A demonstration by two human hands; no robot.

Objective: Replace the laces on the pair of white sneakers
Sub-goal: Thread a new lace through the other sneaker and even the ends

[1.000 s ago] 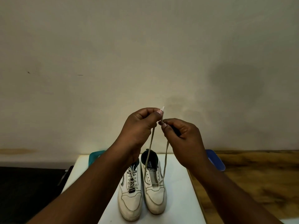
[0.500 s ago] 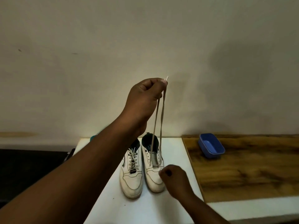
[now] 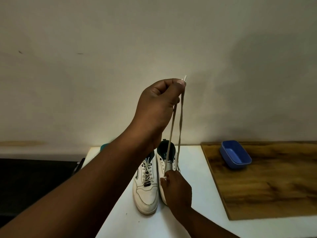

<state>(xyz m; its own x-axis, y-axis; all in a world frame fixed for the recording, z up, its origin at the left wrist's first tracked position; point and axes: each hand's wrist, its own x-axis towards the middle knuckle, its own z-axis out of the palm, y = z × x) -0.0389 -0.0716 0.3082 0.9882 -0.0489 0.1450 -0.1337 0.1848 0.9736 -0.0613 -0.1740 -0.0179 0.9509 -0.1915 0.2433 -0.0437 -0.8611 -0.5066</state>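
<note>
Two white sneakers stand side by side on a white table (image 3: 193, 170), toes toward me. The left sneaker (image 3: 145, 191) is fully laced. The right sneaker (image 3: 167, 162) has open eyelets along its upper part. My left hand (image 3: 157, 105) is raised high and pinches both ends of a beige lace (image 3: 180, 121), whose two strands hang taut down to the right sneaker. My right hand (image 3: 176, 188) rests on the front of that sneaker, with its fingers at the lowest eyelets where the lace enters; its grip is hidden from me.
A blue plastic tub (image 3: 235, 157) sits on a wooden board (image 3: 267, 186) to the right of the shoes. A teal object (image 3: 104, 146) peeks out behind my left arm. A plain wall stands close behind the table, and dark floor lies to the left.
My right hand has let go of the lace end and dropped to the right sneaker's front. My left hand rose, holding both lace ends and stretching the strands.
</note>
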